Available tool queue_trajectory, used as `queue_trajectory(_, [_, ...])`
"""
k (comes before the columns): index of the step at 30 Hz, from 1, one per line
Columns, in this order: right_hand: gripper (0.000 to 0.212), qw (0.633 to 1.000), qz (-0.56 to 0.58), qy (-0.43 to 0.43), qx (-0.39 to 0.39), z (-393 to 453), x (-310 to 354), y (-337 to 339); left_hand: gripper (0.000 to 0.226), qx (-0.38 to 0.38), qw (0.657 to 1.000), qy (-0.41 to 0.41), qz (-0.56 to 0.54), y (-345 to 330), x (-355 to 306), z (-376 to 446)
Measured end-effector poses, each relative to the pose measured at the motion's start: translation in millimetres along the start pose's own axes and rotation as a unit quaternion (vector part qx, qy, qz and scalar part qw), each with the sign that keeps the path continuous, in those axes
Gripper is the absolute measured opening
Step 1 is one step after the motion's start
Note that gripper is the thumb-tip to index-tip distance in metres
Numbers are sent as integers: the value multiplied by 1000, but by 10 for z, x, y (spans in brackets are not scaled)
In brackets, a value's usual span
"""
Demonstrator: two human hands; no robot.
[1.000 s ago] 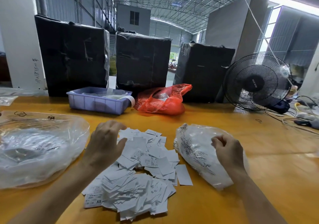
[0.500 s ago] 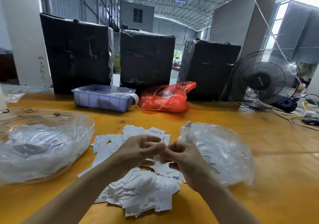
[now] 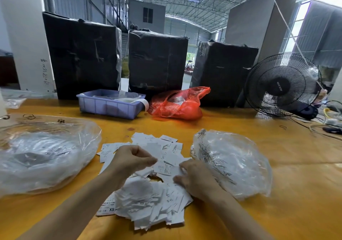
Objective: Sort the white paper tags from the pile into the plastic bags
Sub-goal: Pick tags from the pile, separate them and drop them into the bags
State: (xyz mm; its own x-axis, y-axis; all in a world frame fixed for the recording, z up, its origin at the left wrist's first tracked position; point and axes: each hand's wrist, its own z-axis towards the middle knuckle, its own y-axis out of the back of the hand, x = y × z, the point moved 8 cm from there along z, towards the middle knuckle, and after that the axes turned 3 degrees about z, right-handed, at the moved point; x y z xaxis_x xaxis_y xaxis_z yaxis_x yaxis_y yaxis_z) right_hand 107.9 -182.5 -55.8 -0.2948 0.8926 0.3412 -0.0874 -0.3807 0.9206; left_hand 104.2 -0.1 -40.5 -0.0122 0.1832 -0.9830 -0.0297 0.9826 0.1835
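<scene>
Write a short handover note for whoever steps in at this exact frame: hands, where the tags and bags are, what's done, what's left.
Left hand: fingers curled, pinching white tags above the pile of tags.
Right hand: down on the pile's right edge, fingertips holding a printed tag.
Large clear bag lies left of the pile; smaller clear bag lies right, next to the right hand. Both hold something pale, contents unclear.
Done: some tags are picked up in the hands.
Left: most tags remain loose on the yellow table; size marks such as XS show. Bag the held tags, then keep sorting.
</scene>
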Motion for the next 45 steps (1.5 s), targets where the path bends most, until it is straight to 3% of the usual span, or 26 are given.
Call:
queue_trajectory(4, [55, 998, -55, 27, 31, -31, 58, -27, 22, 17, 999, 12, -42, -49, 43, -7])
queue_trajectory(8, [33, 994, -93, 47, 28, -92, 162, 20, 11, 21, 998, 8, -55, -77, 53, -16])
queue_trajectory(10, [33, 993, -111, 48, 16, -108, 192, 52, 2, 22, 997, 10, -76, -94, 54, -16])
queue_trajectory(14, [43, 990, -119, 61, 39, -140, 262, 65, 6, 21, 995, 15, -97, -123, 66, -12])
queue_trajectory(18, [22, 987, -132, 74, 46, -160, 280, 85, 1, 25, 996, 17, -80, -129, 80, -20])
queue_trajectory(22, [23, 987, -140, 78, -23, -184, 272, 223, 7, 32, 998, 8, -61, -129, 68, -33])
queue_trajectory(24, [26, 990, -31, 73, -120, -205, 239, 401, 11, 29, 998, 7, -61, -127, 57, -42])
queue_trajectory(25, [23, 982, 80, 50, -163, -224, 173, 493, 14, 28, 998, 7, -63, -130, 52, -45])
queue_trajectory(27, [19, 911, 365, -6, -192, -223, -10, 551, 19, 27, 998, 7, -61, -144, 37, -53])
queue_trajectory(29, [26, 816, 561, -60, -128, -184, -55, 426, 22, 32, 998, 5, -61, -171, 13, -66])
queue_trajectory(32, [23, 780, 616, -89, -64, -182, 21, 316, 22, 37, 997, -1, -66, -213, -17, -79])
queue_trajectory(37, [17, 765, 636, -84, -60, -180, 51, 320, 20, 51, 993, 17, -110, -249, -14, -84])
queue_trajectory(45, [26, 735, 669, -93, -57, -192, 57, 339, 24, 67, 988, 44, -130, -264, 1, -95])
